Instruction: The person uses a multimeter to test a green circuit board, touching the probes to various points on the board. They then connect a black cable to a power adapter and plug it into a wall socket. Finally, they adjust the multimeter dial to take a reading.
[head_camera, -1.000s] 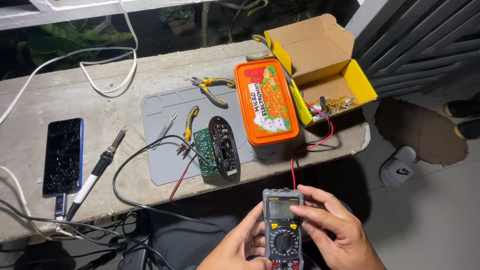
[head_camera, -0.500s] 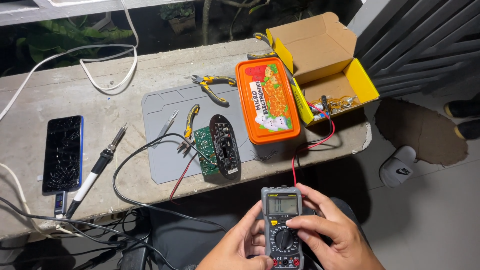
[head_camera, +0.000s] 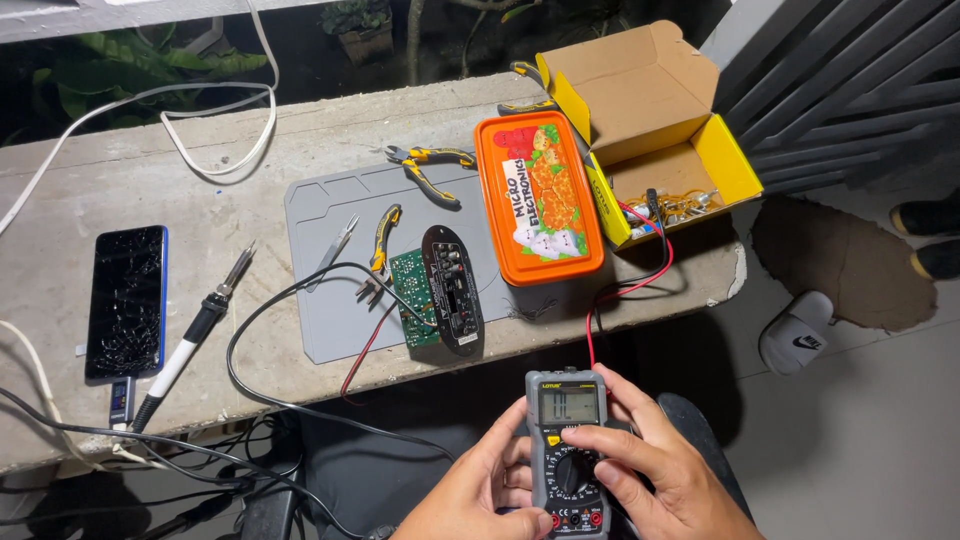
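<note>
I hold a grey multimeter (head_camera: 568, 450) low in my view, at about six o'clock, over my lap and just off the near edge of the concrete bench (head_camera: 150, 180). My left hand (head_camera: 478, 495) cradles the meter from the side, its fingers curled against the casing and the thumb lying along the lower edge. My right hand (head_camera: 655, 475) wraps the other side; its fingers are closed around the body and the thumb rests across the round dial in the middle. The display above the dial is lit.

A red lead (head_camera: 640, 285) runs from the meter up toward one o'clock, to an open yellow cardboard box (head_camera: 655, 120) with small parts inside. Just beside that box, at twelve o'clock from the meter, lies an orange plastic container (head_camera: 538, 195) with its lid on. At eleven o'clock a grey work mat (head_camera: 320, 330) carries a green circuit board (head_camera: 412, 295) with a black oval panel (head_camera: 452, 290) touching it, tweezers (head_camera: 340, 243) and a small yellow-handled cutter (head_camera: 383, 235); yellow-handled pliers (head_camera: 430, 165) lie at its far edge. At ten o'clock a soldering iron (head_camera: 195, 330) lies near a phone with a cracked screen (head_camera: 127, 298).
</note>
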